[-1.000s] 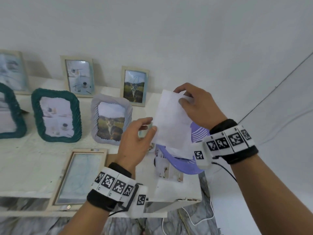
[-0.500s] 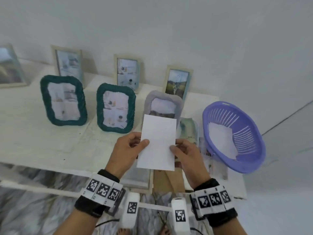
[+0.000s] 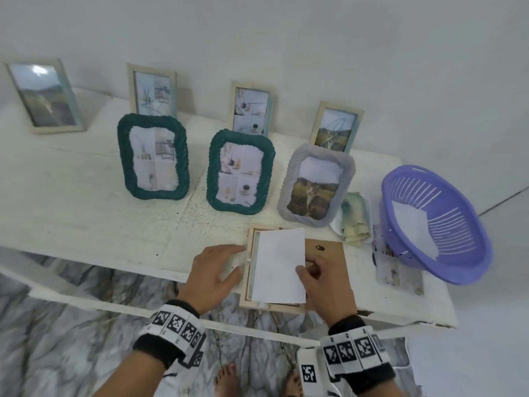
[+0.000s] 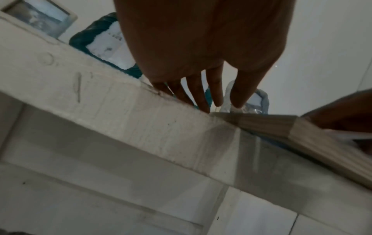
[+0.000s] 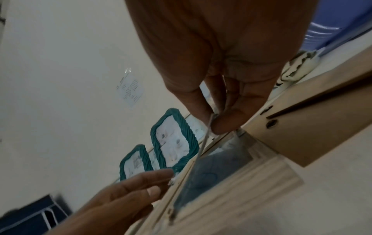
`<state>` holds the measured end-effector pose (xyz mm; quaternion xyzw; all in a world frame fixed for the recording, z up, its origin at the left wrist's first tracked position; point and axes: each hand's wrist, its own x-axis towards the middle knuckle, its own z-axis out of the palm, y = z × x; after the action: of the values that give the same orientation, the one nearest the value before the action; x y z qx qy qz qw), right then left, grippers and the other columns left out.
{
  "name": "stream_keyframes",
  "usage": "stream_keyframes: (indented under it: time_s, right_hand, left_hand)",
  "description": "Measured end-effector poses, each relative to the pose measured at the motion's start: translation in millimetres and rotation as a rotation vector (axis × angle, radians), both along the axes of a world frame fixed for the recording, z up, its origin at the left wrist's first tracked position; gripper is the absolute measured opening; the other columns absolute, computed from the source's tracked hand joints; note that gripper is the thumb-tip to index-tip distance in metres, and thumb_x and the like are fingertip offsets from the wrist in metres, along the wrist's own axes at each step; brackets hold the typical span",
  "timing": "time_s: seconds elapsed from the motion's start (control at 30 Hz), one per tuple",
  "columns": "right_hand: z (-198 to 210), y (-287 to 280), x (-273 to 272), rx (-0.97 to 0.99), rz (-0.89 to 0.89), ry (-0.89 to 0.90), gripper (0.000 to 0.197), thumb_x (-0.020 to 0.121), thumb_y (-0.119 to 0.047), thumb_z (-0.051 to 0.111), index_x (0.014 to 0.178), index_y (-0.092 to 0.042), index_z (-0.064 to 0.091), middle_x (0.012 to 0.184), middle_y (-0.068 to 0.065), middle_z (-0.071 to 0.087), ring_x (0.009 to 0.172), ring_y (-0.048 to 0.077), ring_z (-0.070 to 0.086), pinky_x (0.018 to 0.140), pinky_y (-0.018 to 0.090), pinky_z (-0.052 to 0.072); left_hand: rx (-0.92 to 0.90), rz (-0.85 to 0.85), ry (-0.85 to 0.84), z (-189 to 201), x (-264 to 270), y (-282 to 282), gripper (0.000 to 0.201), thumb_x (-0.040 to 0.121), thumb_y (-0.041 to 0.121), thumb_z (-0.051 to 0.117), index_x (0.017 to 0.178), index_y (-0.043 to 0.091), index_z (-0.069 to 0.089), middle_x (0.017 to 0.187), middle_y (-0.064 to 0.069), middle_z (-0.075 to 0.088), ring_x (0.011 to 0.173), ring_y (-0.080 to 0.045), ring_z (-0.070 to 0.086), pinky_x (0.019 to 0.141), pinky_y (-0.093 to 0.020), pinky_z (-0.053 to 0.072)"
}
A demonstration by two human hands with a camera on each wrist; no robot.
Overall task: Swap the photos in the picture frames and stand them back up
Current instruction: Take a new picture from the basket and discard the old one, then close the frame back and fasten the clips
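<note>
The white tabletop (image 3: 86, 202) carries eight picture frames: seven standing, one wooden frame (image 3: 246, 282) lying face down. One purple basket (image 3: 435, 224) sits right. The right hand (image 3: 326, 285) pinches one white photo (image 3: 279, 265) over that frame; the left hand (image 3: 213, 273) rests flat beside it, fingers straight.

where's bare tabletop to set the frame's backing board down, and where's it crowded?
Free: the front-left stretch of the table, bordered by the left green frame, the table's front edge and the left hand. Crowded: front right, where the open frame, backing board, folded cloth, loose photo and purple basket bunch together.
</note>
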<state>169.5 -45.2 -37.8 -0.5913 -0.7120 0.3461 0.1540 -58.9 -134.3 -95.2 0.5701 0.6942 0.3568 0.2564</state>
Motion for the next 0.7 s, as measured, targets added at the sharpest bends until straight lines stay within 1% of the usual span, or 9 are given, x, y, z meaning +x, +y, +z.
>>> stream_keyframes:
  time_s: [0.07, 0.13, 0.23, 0.3, 0.4, 0.5, 0.57, 0.63, 0.7]
  right_hand:
    - [4.3, -2.8, -6.9, 0.055, 0.007, -0.126, 0.025, 0.086, -0.041, 0.055, 0.108, -0.034, 0.063, 0.071, -0.011, 0.06, 0.074, 0.01, 0.058, 0.07, 0.037, 0.053]
    - [5.3, -3.5, -12.8, 0.099, -0.003, -0.19, 0.028, 0.089, -0.039, 0.056, 0.113, -0.027, 0.062, 0.076, -0.011, 0.061, 0.076, 0.01, 0.058, 0.072, 0.032, 0.05]
    - [4.9, -6.9, -22.9, 0.116, 0.019, -0.276, 0.027, 0.092, -0.035, 0.055, 0.114, -0.02, 0.06, 0.088, -0.005, 0.062, 0.081, 0.012, 0.053, 0.066, 0.026, 0.036]
    - [-1.3, -9.3, -26.6, 0.141, 0.028, -0.285, 0.035, 0.092, -0.036, 0.055, 0.122, -0.017, 0.057, 0.098, 0.0, 0.062, 0.089, 0.016, 0.054, 0.071, 0.027, 0.038]
    - [-11.7, -13.1, -28.7, 0.118, 0.033, -0.291, 0.047, 0.092, -0.039, 0.055, 0.135, -0.022, 0.048, 0.116, 0.003, 0.055, 0.1, 0.02, 0.055, 0.08, 0.029, 0.043]
    - [-16.2, -15.9, -27.6, 0.14, 0.077, -0.292, 0.042, 0.093, -0.039, 0.053, 0.132, -0.024, 0.054, 0.114, 0.004, 0.051, 0.094, 0.022, 0.057, 0.079, 0.029, 0.046]
    - [-15.6, -14.1, -23.9, 0.18, 0.082, -0.254, 0.038, 0.093, -0.037, 0.055, 0.128, -0.023, 0.058, 0.107, 0.004, 0.052, 0.089, 0.021, 0.057, 0.074, 0.027, 0.043]
    - [-12.7, -11.4, -15.4, 0.244, 0.034, -0.238, 0.032, 0.091, -0.033, 0.058, 0.12, -0.02, 0.063, 0.099, 0.005, 0.053, 0.084, 0.024, 0.055, 0.069, 0.027, 0.04]
    - [-11.7, -7.8, -2.8, 0.34, -0.041, -0.267, 0.029, 0.087, -0.031, 0.063, 0.112, -0.016, 0.065, 0.097, 0.009, 0.055, 0.085, 0.03, 0.053, 0.069, 0.033, 0.043]
  left_hand:
    - [0.017, -0.034, 0.043, -3.9, 2.3, 3.5, 0.045, 0.086, 0.053, 0.046, 0.128, 0.04, 0.054, 0.128, 0.02, 0.056, 0.121, -0.012, 0.048, 0.106, -0.042, 0.034]
    - [0.024, -0.056, 0.058, -5.1, 3.5, 7.1, 0.047, 0.085, 0.051, 0.045, 0.128, 0.037, 0.054, 0.127, 0.02, 0.055, 0.121, -0.013, 0.047, 0.104, -0.04, 0.032]
    - [0.032, -0.068, 0.061, -5.9, 2.6, 11.7, 0.046, 0.084, 0.052, 0.043, 0.127, 0.04, 0.052, 0.125, 0.021, 0.053, 0.121, -0.012, 0.046, 0.1, -0.033, 0.028]
    - [0.035, -0.07, 0.066, -6.9, 1.0, 13.5, 0.046, 0.084, 0.052, 0.044, 0.127, 0.039, 0.053, 0.124, 0.021, 0.053, 0.12, -0.012, 0.045, 0.099, -0.032, 0.027]
    - [0.038, -0.08, 0.094, -9.2, -1.2, 15.4, 0.047, 0.085, 0.052, 0.044, 0.127, 0.036, 0.056, 0.124, 0.021, 0.053, 0.12, -0.012, 0.045, 0.1, -0.032, 0.027]
    - [0.044, -0.093, 0.141, -12.5, -2.5, 17.0, 0.049, 0.086, 0.054, 0.041, 0.13, 0.036, 0.055, 0.131, 0.022, 0.048, 0.129, -0.008, 0.039, 0.104, -0.028, 0.021]
    - [0.043, -0.089, 0.147, -14.0, -2.8, 17.3, 0.051, 0.086, 0.057, 0.039, 0.131, 0.038, 0.053, 0.136, 0.023, 0.045, 0.133, -0.003, 0.032, 0.107, -0.027, 0.018]
    - [0.046, -0.08, 0.147, -14.6, -2.4, 17.0, 0.051, 0.087, 0.057, 0.039, 0.133, 0.039, 0.052, 0.139, 0.022, 0.044, 0.134, -0.002, 0.03, 0.108, -0.029, 0.019]
    - [0.052, -0.075, 0.149, -15.3, -1.5, 16.4, 0.051, 0.087, 0.056, 0.04, 0.134, 0.041, 0.05, 0.143, 0.021, 0.044, 0.135, -0.003, 0.029, 0.109, -0.03, 0.02]
